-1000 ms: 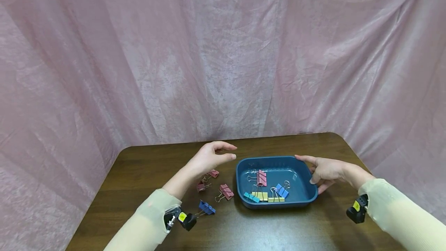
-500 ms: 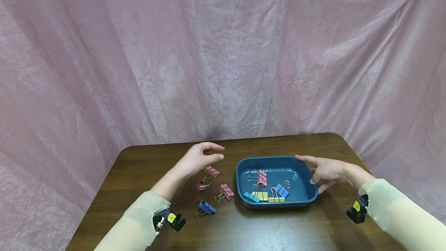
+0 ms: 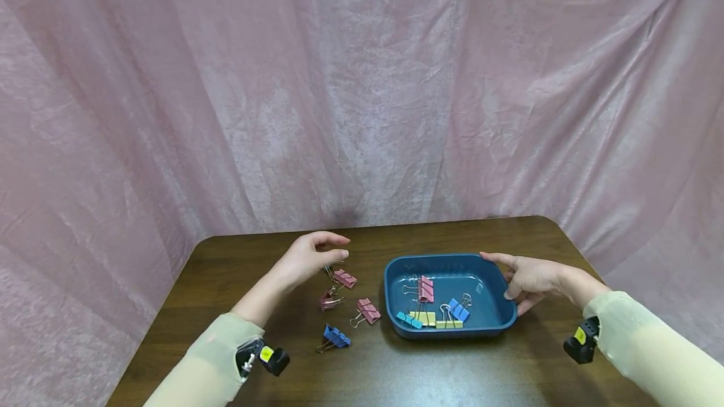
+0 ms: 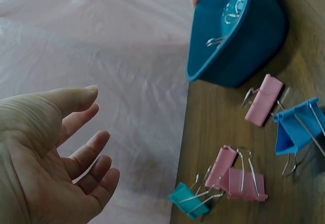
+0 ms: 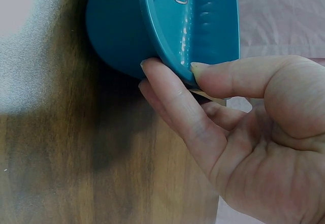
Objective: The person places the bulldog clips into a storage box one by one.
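Blue glossy tray (image 3: 482,304), round-cornered; right hand (image 3: 533,276) pinches it; left hand (image 3: 303,260), fingers apart.

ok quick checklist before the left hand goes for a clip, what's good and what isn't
1. Tray held: ok, the right hand pinches its right end.
2. Left hand free: ok, it holds nothing.
3. Room in the tray: ok, bare floor shows at its right side.
4. Blue clip outside the tray easy to single out: ok, it lies apart from the other clips.
5. Teal clip outside the tray in plain sight: not ok in the head view, mostly behind the left hand.
6. Two pink clips nearest it untangled: cannot tell.
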Action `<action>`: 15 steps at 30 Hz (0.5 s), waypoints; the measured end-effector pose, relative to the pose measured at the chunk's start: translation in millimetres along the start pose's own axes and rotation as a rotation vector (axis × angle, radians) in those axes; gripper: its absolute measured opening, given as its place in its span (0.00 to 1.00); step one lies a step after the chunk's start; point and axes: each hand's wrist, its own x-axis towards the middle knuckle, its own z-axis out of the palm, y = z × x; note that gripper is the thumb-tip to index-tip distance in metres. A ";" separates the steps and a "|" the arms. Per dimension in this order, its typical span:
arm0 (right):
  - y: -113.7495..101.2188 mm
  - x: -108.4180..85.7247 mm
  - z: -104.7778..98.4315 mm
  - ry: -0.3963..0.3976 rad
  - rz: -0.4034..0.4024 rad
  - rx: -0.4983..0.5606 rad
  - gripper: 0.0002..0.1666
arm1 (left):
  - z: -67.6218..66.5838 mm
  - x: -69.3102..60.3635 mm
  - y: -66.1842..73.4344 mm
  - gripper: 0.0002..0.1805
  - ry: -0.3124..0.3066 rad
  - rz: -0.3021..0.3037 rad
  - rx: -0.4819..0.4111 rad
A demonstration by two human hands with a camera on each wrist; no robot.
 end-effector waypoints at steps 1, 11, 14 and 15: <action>0.0 -0.2 0.0 -0.001 -0.002 -0.001 0.61 | -1.6 0.1 -1.3 0.15 0.007 -0.004 0.006; 0.0 0.1 -0.4 -0.005 -0.004 0.002 0.61 | -15.1 1.3 -10.4 0.16 0.044 -0.040 0.028; -0.1 0.4 -0.3 -0.004 0.000 0.002 0.61 | -17.6 2.0 -14.1 0.16 0.054 -0.044 0.036; -0.2 0.5 -0.3 -0.006 0.000 0.002 0.61 | -18.3 2.5 -15.5 0.16 0.059 -0.046 0.041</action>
